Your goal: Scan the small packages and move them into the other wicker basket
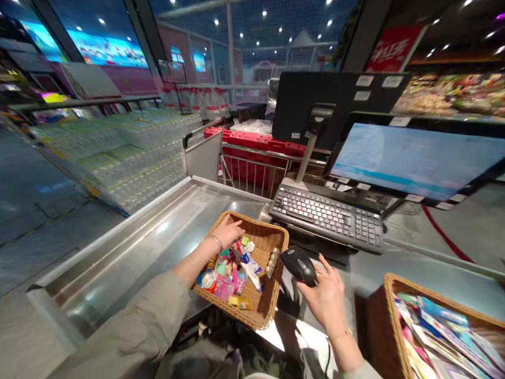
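My left hand [228, 235] reaches over the rear left part of a wicker basket [271, 238], fingers partly spread, just above its contents. Nothing shows in its grasp, though the undersides of the fingers are hidden. In the basket lie small packaged goods: a blue and white tube [252, 266], a pink packet [224, 287], a yellow packet [239, 301] and a clear pack of round brown balls [272, 262] against the right wall. My right hand [326, 295] grips a black barcode scanner [299, 264] beside the basket's right rim.
A metal checkout counter [165, 221] stretches to the left. Behind the scanner sit a keyboard [327, 213] and a lit monitor [414, 158]. A second wicker basket [390, 316] filled with packaged goods stands at the right. A cart [256, 166] is beyond the counter.
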